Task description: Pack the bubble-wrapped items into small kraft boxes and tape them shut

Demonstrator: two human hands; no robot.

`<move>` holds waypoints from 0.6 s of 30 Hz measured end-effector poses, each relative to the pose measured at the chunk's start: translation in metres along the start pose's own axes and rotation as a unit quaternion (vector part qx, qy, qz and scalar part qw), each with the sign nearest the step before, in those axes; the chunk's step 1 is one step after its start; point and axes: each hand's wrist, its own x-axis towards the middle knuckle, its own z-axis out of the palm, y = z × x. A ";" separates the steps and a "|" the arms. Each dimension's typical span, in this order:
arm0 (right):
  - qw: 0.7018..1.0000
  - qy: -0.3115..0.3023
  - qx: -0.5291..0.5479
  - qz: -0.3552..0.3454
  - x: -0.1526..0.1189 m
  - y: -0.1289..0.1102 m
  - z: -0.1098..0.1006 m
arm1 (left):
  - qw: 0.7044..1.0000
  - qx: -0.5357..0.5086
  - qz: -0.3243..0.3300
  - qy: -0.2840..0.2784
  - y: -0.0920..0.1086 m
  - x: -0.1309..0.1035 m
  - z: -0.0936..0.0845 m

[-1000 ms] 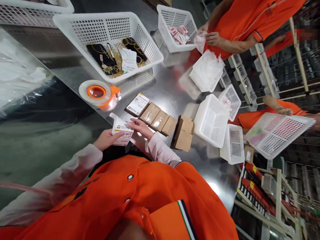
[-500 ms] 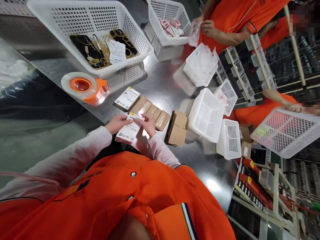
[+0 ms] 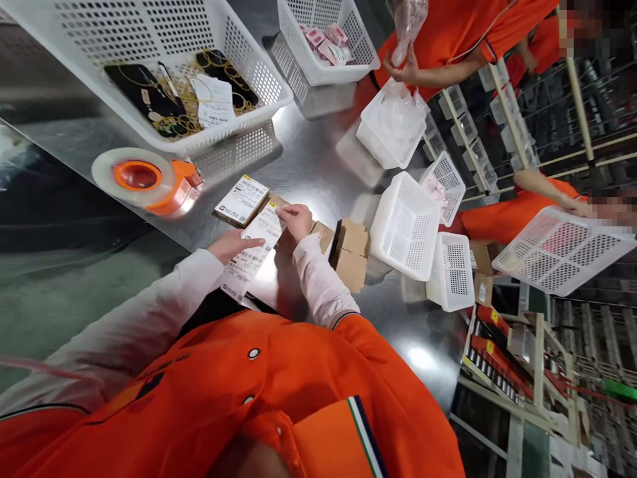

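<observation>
The left hand [image 3: 233, 245] is closed on the labels [image 3: 256, 249], thumb across the printed face. The right hand [image 3: 297, 220] has thumb and forefinger drawn together on their upper end, at a corner. The labels slant between the two hands, above the near left edge of the tabletop [image 3: 318, 159], their lower end jutting past that edge toward the body. How many layers they make is hard to tell from here.

Just beyond the left hand, the labelled box [image 3: 242, 199] lies flat, a little in from the left edge. Brown boxes [image 3: 322, 236] run on from it in a row, partly hidden by the labels and right hand. At the row's right end stands the cardboard stack [image 3: 353, 255].

The tape dispenser [image 3: 182, 186] sits close to the left edge, just short of the large basket [image 3: 279, 103], leaving a narrow gap between it and the labelled box. A broad stretch of tabletop separates the boxes from the small basket [image 3: 318, 70] of pink packs at the far edge. White bins [image 3: 409, 232] crowd the right edge, near the cardboard stack. Below them, open steel reaches the near right corner, beside the right sleeve [image 3: 323, 279].

A co-worker's hand [image 3: 405, 68] is at a clear bag [image 3: 409, 26] beyond the far edge.
</observation>
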 end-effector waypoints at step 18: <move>0.990 0.037 -0.113 0.071 0.026 -0.005 -0.001 | 0.997 0.015 -0.057 0.042 -0.078 -0.043 -0.053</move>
